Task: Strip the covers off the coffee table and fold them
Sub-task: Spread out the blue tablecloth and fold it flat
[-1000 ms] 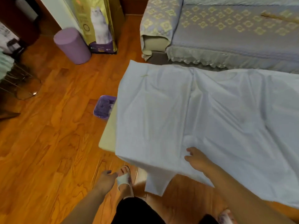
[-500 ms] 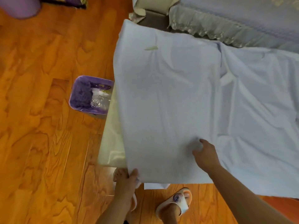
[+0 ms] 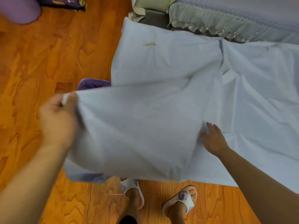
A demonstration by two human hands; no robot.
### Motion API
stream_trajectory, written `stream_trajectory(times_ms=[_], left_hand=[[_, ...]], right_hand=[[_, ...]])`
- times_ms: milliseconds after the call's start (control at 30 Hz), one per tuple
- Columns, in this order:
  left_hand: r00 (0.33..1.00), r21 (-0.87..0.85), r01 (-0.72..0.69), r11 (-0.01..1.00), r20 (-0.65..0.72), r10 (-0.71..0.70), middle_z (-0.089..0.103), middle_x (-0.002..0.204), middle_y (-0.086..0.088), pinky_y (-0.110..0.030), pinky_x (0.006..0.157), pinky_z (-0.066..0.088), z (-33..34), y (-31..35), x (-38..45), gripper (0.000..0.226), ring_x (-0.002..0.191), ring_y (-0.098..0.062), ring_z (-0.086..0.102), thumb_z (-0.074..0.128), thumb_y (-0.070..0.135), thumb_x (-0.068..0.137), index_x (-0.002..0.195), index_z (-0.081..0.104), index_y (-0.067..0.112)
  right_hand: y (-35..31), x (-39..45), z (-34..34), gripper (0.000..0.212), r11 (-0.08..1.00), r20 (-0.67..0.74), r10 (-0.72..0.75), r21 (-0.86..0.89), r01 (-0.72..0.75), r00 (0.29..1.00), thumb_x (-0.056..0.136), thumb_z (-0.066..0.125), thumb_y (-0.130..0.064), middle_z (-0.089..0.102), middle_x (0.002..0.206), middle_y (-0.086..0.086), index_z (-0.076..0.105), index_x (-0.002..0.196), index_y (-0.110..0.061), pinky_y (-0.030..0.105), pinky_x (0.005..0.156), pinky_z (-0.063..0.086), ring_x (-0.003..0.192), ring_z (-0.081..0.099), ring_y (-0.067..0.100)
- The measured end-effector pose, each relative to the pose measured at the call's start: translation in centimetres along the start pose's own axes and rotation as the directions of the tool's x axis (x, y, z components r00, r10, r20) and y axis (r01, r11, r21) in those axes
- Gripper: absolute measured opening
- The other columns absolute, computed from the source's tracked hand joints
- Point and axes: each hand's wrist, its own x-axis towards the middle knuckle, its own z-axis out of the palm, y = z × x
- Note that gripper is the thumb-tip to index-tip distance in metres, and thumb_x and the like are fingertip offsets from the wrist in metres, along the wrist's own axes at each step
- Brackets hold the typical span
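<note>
A pale blue cover (image 3: 169, 81) lies spread over the coffee table, which it hides completely. My left hand (image 3: 58, 117) grips the cover's near-left corner and holds it lifted up and out to the left, so the cloth hangs in a raised fold. My right hand (image 3: 212, 138) rests on the cover near the table's front edge, fingers slightly bent and pressing into the cloth. A small yellowish mark (image 3: 149, 44) shows on the cover's far-left part.
A purple bin (image 3: 92, 84) stands on the wooden floor (image 3: 40, 59) just left of the table, half hidden by the lifted cloth. A sofa with a lace-edged cover (image 3: 218, 25) runs behind the table. My slippered feet (image 3: 179, 201) stand at the front edge.
My left hand has taken the near-left corner and lifted it up and leftward, raising the cloth off the table's pale end. My right hand stays on the cover.
</note>
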Motion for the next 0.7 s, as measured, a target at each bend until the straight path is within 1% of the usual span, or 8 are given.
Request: stream_trajectory(times_ms=[100, 167, 300, 367, 467, 533, 633, 700], left_hand=[[0.961, 0.133, 0.123, 0.983, -0.263, -0.085, 0.054, 0.077, 0.001, -0.034, 0.068, 0.04, -2.8, -5.9, 4.4, 0.027, 0.07, -0.011, 0.05, 0.05, 0.057, 0.087, 0.07, 0.062, 0.041], [0.936, 0.261, 0.284, 0.923, -0.282, -0.209, 0.068, 0.093, -0.012, -0.044, 0.079, 0.05, -3.3, -9.6, 6.1, 0.029, 0.089, -0.028, 0.066, 0.053, 0.053, 0.088, 0.088, 0.07, 0.03], [0.876, 0.385, 0.478, 0.789, -0.269, -0.4, 0.066, 0.124, -0.023, -0.053, 0.097, 0.052, -1.9, -12.9, 7.5, 0.037, 0.114, -0.045, 0.062, 0.057, 0.031, 0.096, 0.123, 0.067, 0.007], [0.888, 0.407, 0.46, 0.789, -0.218, -0.405, 0.063, 0.129, -0.025, -0.055, 0.099, 0.05, -0.6, -12.2, 7.1, 0.041, 0.117, -0.047, 0.059, 0.054, 0.028, 0.097, 0.128, 0.063, 0.003], [0.915, 0.419, 0.387, 0.821, -0.065, -0.398, 0.062, 0.129, -0.025, -0.054, 0.098, 0.049, 0.3, -11.2, 6.5, 0.058, 0.117, -0.048, 0.058, 0.06, 0.043, 0.095, 0.133, 0.058, -0.001], [0.923, 0.421, 0.349, 0.837, 0.003, -0.386, 0.064, 0.125, -0.021, -0.05, 0.095, 0.05, -0.2, -10.7, 6.7, 0.054, 0.113, -0.045, 0.06, 0.064, 0.041, 0.095, 0.131, 0.059, 0.001], [0.961, 0.105, 0.277, 0.955, -0.037, -0.275, 0.068, 0.106, -0.014, -0.041, 0.078, 0.048, -1.1, -9.3, 8.1, 0.025, 0.096, -0.028, 0.061, 0.065, 0.027, 0.096, 0.109, 0.068, 0.005], [0.98, -0.096, 0.119, 0.988, -0.146, -0.132, 0.069, 0.095, -0.007, -0.037, 0.072, 0.047, -1.5, -7.8, 9.5, 0.028, 0.088, -0.021, 0.061, 0.063, 0.031, 0.095, 0.101, 0.068, 0.005]], right_hand=[[2.0, 0.6, 1.4, 0.066, 0.995, 0.07, -0.004, -0.098, 0.011, 0.998, 0.102, 0.041, -0.049, 0.01, 0.166, 0.009, 0.018, 0.158, -0.023, 0.042, 0.121, 0.019, 0.151, 0.02, 0.031], [2.9, 0.6, 2.2, 0.07, 0.983, 0.085, -0.012, -0.183, 0.028, 0.996, 0.102, 0.04, -0.051, 0.001, 0.167, 0.011, 0.01, 0.159, -0.023, 0.043, 0.123, 0.012, 0.153, 0.008, 0.031], [4.1, 1.2, 3.4, 0.073, 0.966, 0.088, -0.023, -0.255, 0.045, 0.996, 0.101, 0.034, -0.058, -0.01, 0.167, 0.006, 0.0, 0.159, -0.029, 0.045, 0.123, 0.01, 0.154, -0.003, 0.032], [4.4, 0.9, 3.8, 0.074, 0.959, 0.075, -0.033, -0.279, 0.053, 0.997, 0.1, 0.031, -0.058, -0.014, 0.167, 0.003, -0.005, 0.158, -0.031, 0.047, 0.123, 0.01, 0.154, -0.008, 0.031], [4.2, -0.1, 4.3, 0.075, 0.96, 0.052, -0.029, -0.275, 0.042, 0.998, 0.101, 0.034, -0.056, -0.015, 0.167, 0.004, -0.005, 0.158, -0.029, 0.047, 0.124, 0.011, 0.154, -0.009, 0.031], [3.4, -1.2, 4.2, 0.075, 0.961, 0.045, -0.011, -0.276, 0.023, 0.999, 0.101, 0.034, -0.057, -0.016, 0.167, 0.005, -0.005, 0.158, -0.028, 0.048, 0.123, 0.01, 0.153, -0.008, 0.034], [1.8, -1.9, 4.3, 0.075, 0.949, -0.005, -0.067, -0.31, 0.062, 0.998, 0.101, 0.029, -0.06, -0.013, 0.166, 0.005, -0.005, 0.158, -0.027, 0.05, 0.123, 0.011, 0.152, -0.006, 0.036], [0.5, -0.9, 5.1, 0.074, 0.947, -0.004, -0.101, -0.308, 0.095, 0.995, 0.101, 0.026, -0.061, -0.014, 0.166, 0.005, -0.006, 0.158, -0.028, 0.051, 0.122, 0.012, 0.152, -0.006, 0.037]])
